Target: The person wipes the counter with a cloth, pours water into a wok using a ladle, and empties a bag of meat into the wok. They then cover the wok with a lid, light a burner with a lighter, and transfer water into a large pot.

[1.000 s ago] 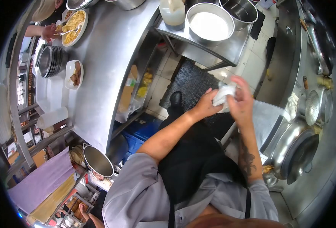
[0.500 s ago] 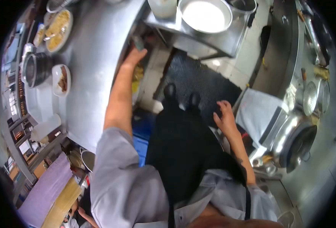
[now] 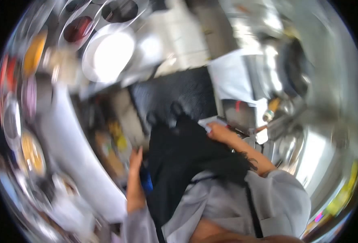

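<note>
My left hand [image 3: 135, 160] hangs low beside the black apron [image 3: 183, 156], near the shelf space under the steel counter [image 3: 71, 133]. Its fingers are stretched out and slightly blurred, with nothing visible in them. On the other side, my right hand [image 3: 219, 133] is closed at a pale, flat-edged thing [image 3: 211, 120], perhaps a drawer or tray edge. What lies within its fingers cannot be made out. Yellow items [image 3: 120, 137] sit low under the counter, ahead of my left hand.
A black ribbed mat [image 3: 175, 89] lies at my feet. Ahead left, a large white-filled bowl [image 3: 109, 52] stands among other pots. A white cloth [image 3: 231, 77] hangs on the right, near a dark round pan [image 3: 296, 67]. A plate of yellow food [image 3: 33, 154] is far left.
The view has swung rightward and blurred. My left hand has drawn back from under the counter; the greyish thing in it no longer shows. My right hand has closed at the pale edge.
</note>
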`<state>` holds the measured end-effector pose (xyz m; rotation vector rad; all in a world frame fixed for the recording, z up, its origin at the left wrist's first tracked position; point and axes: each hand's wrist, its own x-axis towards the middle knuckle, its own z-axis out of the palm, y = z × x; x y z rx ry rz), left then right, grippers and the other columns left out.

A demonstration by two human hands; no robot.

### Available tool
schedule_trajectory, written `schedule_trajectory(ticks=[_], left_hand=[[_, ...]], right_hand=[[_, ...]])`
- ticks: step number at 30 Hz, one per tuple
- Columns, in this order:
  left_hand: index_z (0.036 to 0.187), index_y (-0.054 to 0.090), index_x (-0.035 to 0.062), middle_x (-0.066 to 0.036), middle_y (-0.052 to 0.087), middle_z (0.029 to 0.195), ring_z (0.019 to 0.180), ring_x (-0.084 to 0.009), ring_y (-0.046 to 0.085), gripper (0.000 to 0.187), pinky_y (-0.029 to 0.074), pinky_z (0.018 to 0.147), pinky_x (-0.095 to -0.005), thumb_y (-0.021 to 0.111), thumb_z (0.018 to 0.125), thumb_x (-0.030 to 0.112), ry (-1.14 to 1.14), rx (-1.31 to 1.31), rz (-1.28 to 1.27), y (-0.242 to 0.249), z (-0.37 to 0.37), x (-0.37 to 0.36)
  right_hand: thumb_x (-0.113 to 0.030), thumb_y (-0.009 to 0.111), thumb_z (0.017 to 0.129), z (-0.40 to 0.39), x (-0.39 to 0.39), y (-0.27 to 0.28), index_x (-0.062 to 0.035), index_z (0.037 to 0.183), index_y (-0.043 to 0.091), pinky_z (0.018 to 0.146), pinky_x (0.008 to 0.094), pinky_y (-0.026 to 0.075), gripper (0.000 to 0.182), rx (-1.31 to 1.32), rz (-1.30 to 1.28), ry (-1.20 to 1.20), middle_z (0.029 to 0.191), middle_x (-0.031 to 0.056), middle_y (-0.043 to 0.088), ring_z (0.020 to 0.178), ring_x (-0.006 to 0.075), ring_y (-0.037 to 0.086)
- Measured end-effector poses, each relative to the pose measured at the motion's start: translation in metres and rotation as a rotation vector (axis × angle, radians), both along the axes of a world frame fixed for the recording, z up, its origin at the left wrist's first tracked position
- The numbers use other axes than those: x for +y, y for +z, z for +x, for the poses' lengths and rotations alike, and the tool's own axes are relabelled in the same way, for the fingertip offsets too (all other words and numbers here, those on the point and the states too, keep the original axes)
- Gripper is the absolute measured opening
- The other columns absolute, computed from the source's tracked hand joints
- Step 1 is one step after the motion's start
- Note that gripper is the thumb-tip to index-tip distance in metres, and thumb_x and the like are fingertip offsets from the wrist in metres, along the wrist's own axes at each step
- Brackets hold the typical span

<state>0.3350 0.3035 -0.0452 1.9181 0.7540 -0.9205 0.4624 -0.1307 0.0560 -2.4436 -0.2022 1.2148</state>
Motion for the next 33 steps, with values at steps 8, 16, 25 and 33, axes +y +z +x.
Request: schedule_trajectory(ticks=[8,16,25,33], left_hand=[[0.127,0.049,-0.0055,-0.019,0.053,0.128,0.122,-0.0292,0.047,0.051,0.035,0.102,-0.0339,0.042,0.098,0.036,-0.32,-0.242,-0.215,-0.044,0.09,-0.033],[0.118,0.055,-0.0053,-0.02,0.06,0.117,0.112,-0.03,0.056,0.045,0.04,0.097,-0.0344,0.043,0.097,0.031,-0.384,-0.354,-0.441,-0.032,0.159,-0.122],[0.086,0.065,-0.0036,-0.019,0.067,0.085,0.076,-0.0269,0.065,0.038,0.049,0.069,-0.0367,0.059,0.086,0.034,-0.507,-0.449,-0.01,0.059,0.27,-0.186],[0.12,0.051,0.0006,-0.008,0.064,0.089,0.084,-0.013,0.059,0.035,0.047,0.079,-0.0285,0.06,0.087,0.009,-0.341,-0.956,-1.021,0.421,0.392,-0.286]], right_hand=[[-0.021,0.06,0.081,-0.011,-0.028,-0.012,-0.002,0.115,0.057,0.088,0.0475,0.045,0.04,-0.03,0.124,-0.266,0.106,0.0239,0.061,0.102,0.04,0.058],[-0.022,0.06,0.082,0.02,-0.074,0.02,-0.0024,0.114,0.056,0.087,0.0461,0.046,0.038,-0.227,0.212,-0.313,0.103,0.021,0.061,0.101,0.0383,0.058],[-0.008,0.063,0.085,0.018,-0.174,0.081,0.0007,0.114,0.057,0.071,0.0266,0.05,0.031,-0.691,0.396,-0.792,0.095,0.0105,0.062,0.079,0.015,0.06],[-0.007,0.062,0.083,0.069,-0.168,0.147,0.0011,0.114,0.056,0.067,0.0293,0.05,0.033,-0.847,0.391,-0.849,0.098,0.0138,0.064,0.074,0.0203,0.063]])
